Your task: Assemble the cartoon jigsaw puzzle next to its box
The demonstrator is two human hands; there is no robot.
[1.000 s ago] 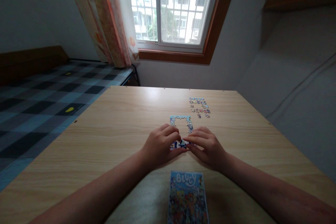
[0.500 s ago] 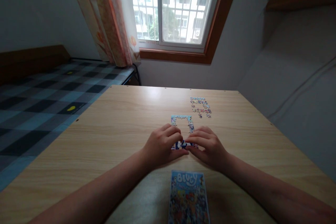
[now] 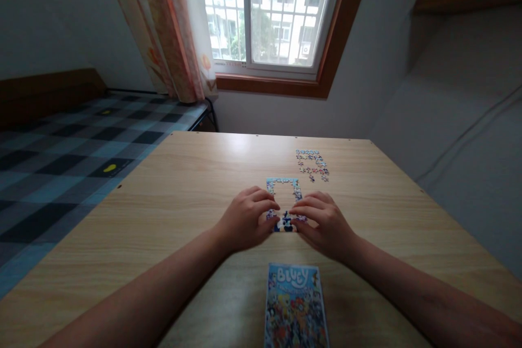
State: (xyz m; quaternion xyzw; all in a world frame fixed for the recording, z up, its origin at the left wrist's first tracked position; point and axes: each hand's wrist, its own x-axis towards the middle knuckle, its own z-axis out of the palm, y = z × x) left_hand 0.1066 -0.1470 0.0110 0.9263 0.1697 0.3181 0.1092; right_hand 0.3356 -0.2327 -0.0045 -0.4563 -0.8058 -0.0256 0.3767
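A partly joined jigsaw puzzle lies on the wooden table, its border forming a frame around bare wood. My left hand rests at the puzzle's lower left side, fingers apart and curved over the edge pieces. Over the lower right side is my right hand, its fingers likewise spread and touching or just above the pieces. Between the two hands, dark blue and white puzzle pieces show at the bottom of the frame. Fingers hide parts of both side borders.
Loose puzzle pieces lie in rows farther back to the right. Closer to me is a Bluey puzzle box with a colourful picture. The wooden table reaches toward the window; a bed with a checked cover stands at left.
My left hand has drawn back slightly to the left, and its fingers have parted. The gap between my hands is wider, showing more of the blue pieces at the bottom.
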